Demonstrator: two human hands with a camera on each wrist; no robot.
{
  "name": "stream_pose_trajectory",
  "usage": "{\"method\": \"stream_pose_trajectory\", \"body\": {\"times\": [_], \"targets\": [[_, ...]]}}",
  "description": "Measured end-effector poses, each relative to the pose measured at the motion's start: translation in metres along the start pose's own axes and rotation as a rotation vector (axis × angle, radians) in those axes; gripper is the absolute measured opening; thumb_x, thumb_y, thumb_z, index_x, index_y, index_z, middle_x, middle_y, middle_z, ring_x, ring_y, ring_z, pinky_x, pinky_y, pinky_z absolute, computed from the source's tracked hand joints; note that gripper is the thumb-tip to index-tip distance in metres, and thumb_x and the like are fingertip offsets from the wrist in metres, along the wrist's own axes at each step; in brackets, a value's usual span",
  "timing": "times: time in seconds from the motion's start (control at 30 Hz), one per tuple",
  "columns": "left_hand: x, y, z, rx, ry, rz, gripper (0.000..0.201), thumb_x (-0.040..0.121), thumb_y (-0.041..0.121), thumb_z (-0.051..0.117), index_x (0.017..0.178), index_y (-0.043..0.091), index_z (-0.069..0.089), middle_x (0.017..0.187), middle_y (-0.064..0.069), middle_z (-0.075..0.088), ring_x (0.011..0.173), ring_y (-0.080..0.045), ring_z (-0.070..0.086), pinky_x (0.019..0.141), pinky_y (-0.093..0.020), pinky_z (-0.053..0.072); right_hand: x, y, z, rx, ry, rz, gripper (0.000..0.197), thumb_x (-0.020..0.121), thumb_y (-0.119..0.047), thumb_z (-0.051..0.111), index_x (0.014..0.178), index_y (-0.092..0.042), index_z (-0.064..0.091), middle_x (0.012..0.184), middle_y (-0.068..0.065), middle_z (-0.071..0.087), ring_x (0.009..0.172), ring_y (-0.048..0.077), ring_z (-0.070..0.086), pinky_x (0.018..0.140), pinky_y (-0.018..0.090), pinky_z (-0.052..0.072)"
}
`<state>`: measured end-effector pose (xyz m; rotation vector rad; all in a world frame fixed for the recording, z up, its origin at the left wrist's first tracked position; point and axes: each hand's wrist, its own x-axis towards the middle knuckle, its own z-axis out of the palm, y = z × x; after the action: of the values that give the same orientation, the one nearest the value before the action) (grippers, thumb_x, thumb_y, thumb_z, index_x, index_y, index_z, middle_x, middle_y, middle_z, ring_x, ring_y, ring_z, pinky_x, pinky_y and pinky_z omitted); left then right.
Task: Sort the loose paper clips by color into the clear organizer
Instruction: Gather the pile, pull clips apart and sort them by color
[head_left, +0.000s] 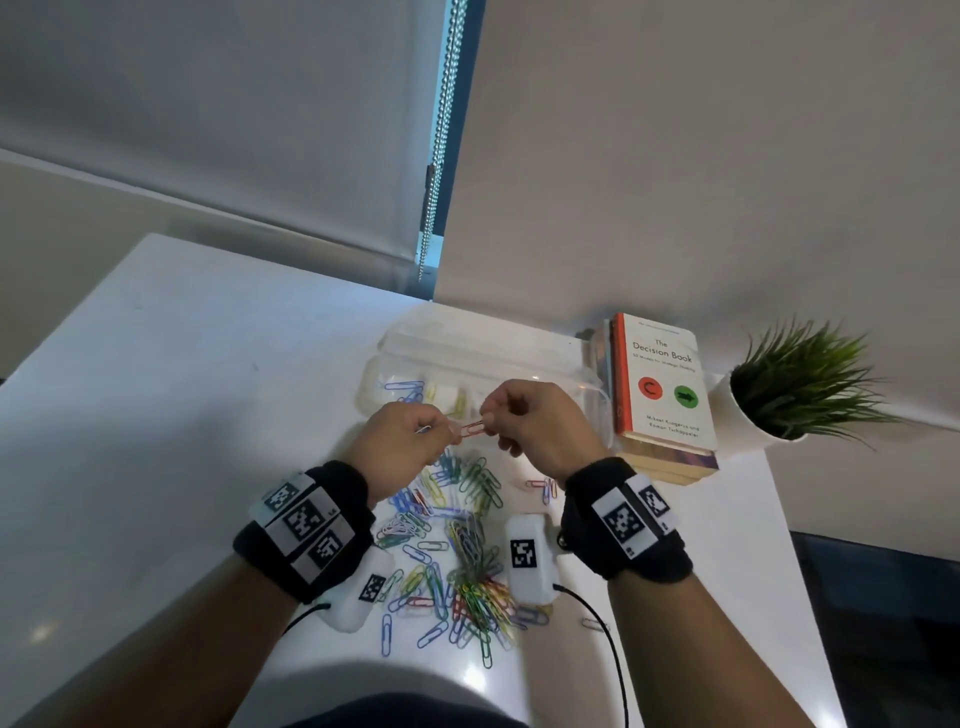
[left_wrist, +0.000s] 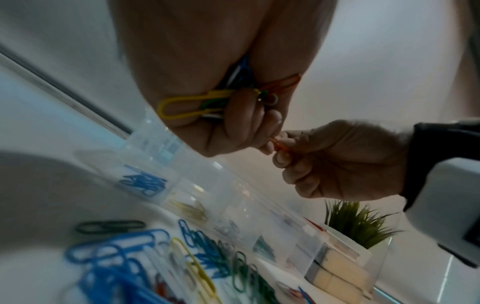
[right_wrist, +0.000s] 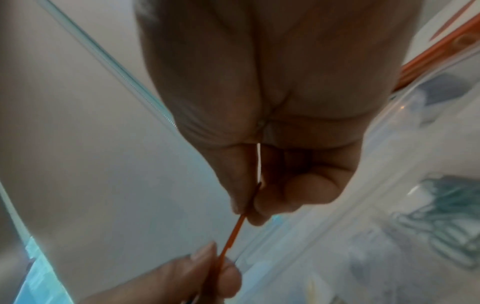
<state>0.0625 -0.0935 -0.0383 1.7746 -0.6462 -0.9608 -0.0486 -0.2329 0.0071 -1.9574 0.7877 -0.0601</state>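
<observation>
Counter (head_left: 156, 364) held the clear organizer (head_left: 519, 348) near its far edge, loose paper clips (head_left: 467, 571) piled nearer.
Left hand (head_left: 400, 441) gripped a mixed bunch; right hand (head_left: 540, 426) pinched a red clip (head_left: 472, 428) between them. Best pulled slowly, avoiding snags.

Office or home-study desk. White tabletop (head_left: 182, 364) against a wall; stacked books (head_left: 662, 384) and potted plant (head_left: 800, 384) right of the right hand (head_left: 540, 421). Roller blind (head_left: 208, 130) with bead chain (head_left: 441, 140) beyond.

The clear organizer (head_left: 483, 358) looked like glossy see-through plastic, the loose paper clips (head_left: 457, 561) like smooth colour-coated wire, the table (head_left: 182, 374) glossy white, and the far-right book (head_left: 662, 379) had a matt paper cover.
</observation>
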Motion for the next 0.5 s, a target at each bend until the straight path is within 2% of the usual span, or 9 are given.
{"method": "stream_pose_trajectory", "body": {"times": [0.03, 0.1, 0.17, 0.2, 0.23, 0.3, 0.37, 0.43, 0.5], "targets": [[0.0, 0.004, 0.002, -0.127, -0.03, -0.049, 0.025, 0.097, 0.022, 0.054, 0.08, 0.01, 0.067, 0.052, 0.006, 0.046, 0.044, -0.009, 0.033, 0.043, -0.021, 0.026, -0.002, 0.003, -0.008, 0.007, 0.042, 0.015, 0.01, 0.087, -0.003, 0.061, 0.079, -0.009, 0.065, 0.066, 0.001, 0.063, 0.053, 0.011, 0.054, 0.053, 0.027, 0.045], [0.002, 0.01, 0.001, -0.561, -0.095, -0.243, 0.028, 0.1, 0.023, 0.048, 0.083, 0.006, 0.061, 0.058, -0.002, 0.045, 0.043, -0.009, 0.034, 0.037, -0.018, 0.022, -0.002, 0.015, -0.027, 0.001, 0.159, 0.05, 0.014, 0.087, -0.005, 0.061, 0.077, -0.012, 0.065, 0.069, 0.004, 0.065, 0.056, 0.013, 0.055, 0.055, 0.027, 0.046], [0.005, 0.016, -0.005, -1.001, -0.161, -0.426, 0.028, 0.099, 0.027, 0.045, 0.084, 0.007, 0.058, 0.06, -0.001, 0.047, 0.043, -0.009, 0.039, 0.034, -0.015, 0.025, 0.0, 0.028, -0.044, -0.063, 0.295, 0.091, 0.014, 0.087, -0.006, 0.062, 0.075, -0.014, 0.064, 0.073, 0.003, 0.066, 0.062, 0.017, 0.058, 0.059, 0.03, 0.049], [0.007, 0.018, -0.007, -1.122, -0.173, -0.459, 0.027, 0.097, 0.027, 0.045, 0.085, 0.007, 0.058, 0.06, -0.001, 0.049, 0.044, -0.009, 0.042, 0.034, -0.015, 0.028, 0.001, 0.033, -0.051, -0.119, 0.351, 0.107, 0.012, 0.087, -0.008, 0.061, 0.076, -0.013, 0.064, 0.075, 0.003, 0.066, 0.067, 0.019, 0.06, 0.064, 0.032, 0.051], [0.008, 0.02, -0.008, -1.185, -0.176, -0.461, 0.025, 0.094, 0.026, 0.045, 0.085, 0.007, 0.059, 0.062, -0.002, 0.051, 0.045, -0.009, 0.044, 0.034, -0.015, 0.03, 0.002, 0.036, -0.056, -0.183, 0.39, 0.121, 0.011, 0.088, -0.01, 0.06, 0.078, -0.013, 0.064, 0.077, 0.002, 0.066, 0.071, 0.02, 0.061, 0.067, 0.032, 0.051], [0.007, 0.025, -0.006, -1.239, -0.192, -0.446, 0.022, 0.086, 0.023, 0.047, 0.083, 0.006, 0.06, 0.065, -0.004, 0.054, 0.048, -0.011, 0.047, 0.037, -0.016, 0.034, 0.003, 0.038, -0.06, -0.323, 0.43, 0.157, 0.011, 0.09, -0.01, 0.056, 0.082, -0.014, 0.063, 0.076, 0.0, 0.061, 0.073, 0.02, 0.057, 0.066, 0.025, 0.044], [0.004, 0.028, -0.004, -1.296, -0.202, -0.442, 0.024, 0.087, 0.022, 0.045, 0.083, 0.004, 0.06, 0.07, -0.007, 0.057, 0.052, -0.013, 0.051, 0.041, -0.016, 0.04, 0.005, 0.04, -0.06, -0.411, 0.429, 0.21, 0.012, 0.09, -0.009, 0.054, 0.087, -0.013, 0.065, 0.072, -0.003, 0.055, 0.075, 0.019, 0.053, 0.068, 0.023, 0.04], [0.003, 0.029, -0.002, -1.35, -0.189, -0.438, 0.031, 0.094, 0.023, 0.04, 0.084, 0.002, 0.061, 0.075, -0.011, 0.06, 0.056, -0.017, 0.056, 0.048, -0.019, 0.048, 0.007, 0.042, -0.057, -0.421, 0.404, 0.238, 0.013, 0.088, -0.011, 0.055, 0.089, -0.013, 0.068, 0.079, 0.002, 0.063, 0.078, 0.022, 0.058, 0.072, 0.029, 0.05], [0.002, 0.03, -0.001, -1.405, -0.165, -0.42, 0.035, 0.096, 0.023, 0.038, 0.085, -0.001, 0.061, 0.079, -0.016, 0.063, 0.061, -0.022, 0.062, 0.055, -0.025, 0.055, 0.004, 0.038, -0.052, -0.386, 0.394, 0.204, 0.012, 0.087, -0.016, 0.057, 0.091, -0.013, 0.068, 0.088, 0.005, 0.067, 0.08, 0.022, 0.062, 0.073, 0.037, 0.056]]}}
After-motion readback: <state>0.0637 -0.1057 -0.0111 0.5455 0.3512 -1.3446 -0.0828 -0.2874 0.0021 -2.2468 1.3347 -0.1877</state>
